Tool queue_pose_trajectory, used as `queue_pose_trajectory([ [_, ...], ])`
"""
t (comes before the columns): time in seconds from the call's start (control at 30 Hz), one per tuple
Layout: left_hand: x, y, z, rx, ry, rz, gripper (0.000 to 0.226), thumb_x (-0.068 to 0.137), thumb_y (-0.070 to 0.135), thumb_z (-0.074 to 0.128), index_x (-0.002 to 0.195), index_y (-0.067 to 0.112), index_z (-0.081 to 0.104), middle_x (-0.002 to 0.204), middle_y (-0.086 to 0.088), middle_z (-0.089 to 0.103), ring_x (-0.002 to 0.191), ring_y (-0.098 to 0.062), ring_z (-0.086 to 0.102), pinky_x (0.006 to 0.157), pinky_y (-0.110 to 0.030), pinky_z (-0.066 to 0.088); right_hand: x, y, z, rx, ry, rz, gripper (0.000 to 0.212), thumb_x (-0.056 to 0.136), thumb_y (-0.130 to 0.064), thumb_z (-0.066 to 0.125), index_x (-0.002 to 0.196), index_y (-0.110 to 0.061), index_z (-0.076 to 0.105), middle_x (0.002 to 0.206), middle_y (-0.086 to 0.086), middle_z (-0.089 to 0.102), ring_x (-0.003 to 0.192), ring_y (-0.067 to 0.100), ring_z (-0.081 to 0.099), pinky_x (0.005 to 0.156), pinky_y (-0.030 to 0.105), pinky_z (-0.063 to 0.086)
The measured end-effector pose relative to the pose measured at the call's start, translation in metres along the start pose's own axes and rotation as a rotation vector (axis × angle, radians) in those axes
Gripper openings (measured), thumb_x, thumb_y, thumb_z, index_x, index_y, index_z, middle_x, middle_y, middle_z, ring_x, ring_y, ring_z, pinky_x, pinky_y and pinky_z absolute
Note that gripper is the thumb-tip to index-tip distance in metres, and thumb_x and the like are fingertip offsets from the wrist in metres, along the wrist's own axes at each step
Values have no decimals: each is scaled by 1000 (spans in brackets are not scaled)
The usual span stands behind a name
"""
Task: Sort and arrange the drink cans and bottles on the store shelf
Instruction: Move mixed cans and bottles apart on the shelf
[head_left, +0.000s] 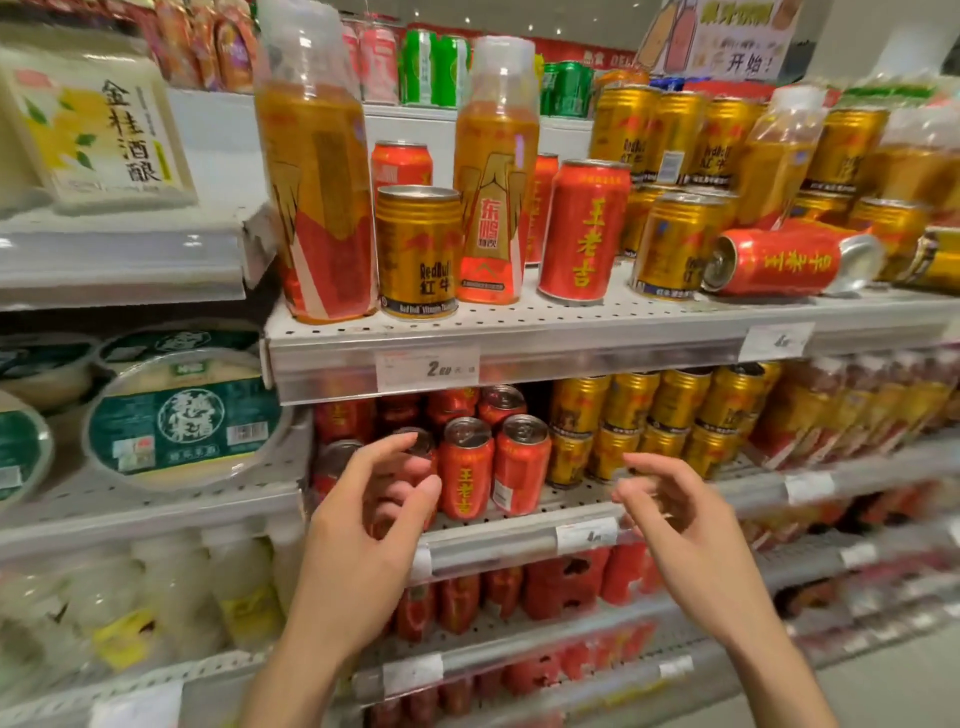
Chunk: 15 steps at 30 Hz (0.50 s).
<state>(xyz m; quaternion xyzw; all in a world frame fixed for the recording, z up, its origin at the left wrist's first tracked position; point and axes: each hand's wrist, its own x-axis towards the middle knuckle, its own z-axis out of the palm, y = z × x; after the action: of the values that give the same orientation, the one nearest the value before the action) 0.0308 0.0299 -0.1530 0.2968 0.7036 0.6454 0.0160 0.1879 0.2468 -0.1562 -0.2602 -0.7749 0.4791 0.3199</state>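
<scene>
Fingers on both hands loosely curled, holding nothing: left hand (363, 514) hovers in front of the red cans on the lower shelf (519, 540), right hand (675, 519) just beside, in front of the gold ones.

Mixed stock sits on the upper shelf (571, 338): two tall orange bottles (317, 171), a gold can (418, 249) between them, an upright red can (584, 228), and a red can lying on its side (779, 262) near the gold stack.

Handling guess: cans rigid, smooth, slippery-ish, probably full so moderately heavy; grip round mid-body. Tipped can will roll, so wrap it from above. Bottles top-heavy, thin plastic; take below the shoulder.

Readable: gold can "RedBull 红牛"; red cans "王老吉"; bottle (493, 171) "东鹏"; carton (98, 130) upper left "金桂酒酿"; price tag (428, 369) shows "2", rest blurred.
</scene>
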Motion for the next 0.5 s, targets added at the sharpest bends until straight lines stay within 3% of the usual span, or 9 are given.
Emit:
queue_pose_trajectory([
  [0.17, -2, 8, 50, 28, 55, -1, 32, 91, 15, 70, 120, 27, 64, 103, 12, 72, 89, -11, 68, 79, -20, 55, 23, 21, -38, 54, -42, -5, 20, 96, -28, 64, 116, -34, 63, 90, 2, 71, 83, 19, 67, 74, 26, 54],
  [0.37, -8, 31, 145, 33, 146, -18, 30, 90, 20, 70, 116, 33, 65, 101, 13, 73, 87, -11, 68, 82, -21, 54, 64, 57, -110, 104, -151, -24, 22, 96, -27, 63, 118, -29, 63, 92, 7, 70, 84, 21, 65, 78, 29, 53],
  [0.5, -14, 47, 197, 21, 163, -44, 33, 83, 34, 67, 116, 32, 65, 101, 12, 72, 90, -10, 67, 82, -21, 54, 85, 75, -155, 120, -197, -2, 21, 95, -29, 64, 116, -33, 63, 92, 2, 71, 85, 22, 67, 79, 33, 54],
])
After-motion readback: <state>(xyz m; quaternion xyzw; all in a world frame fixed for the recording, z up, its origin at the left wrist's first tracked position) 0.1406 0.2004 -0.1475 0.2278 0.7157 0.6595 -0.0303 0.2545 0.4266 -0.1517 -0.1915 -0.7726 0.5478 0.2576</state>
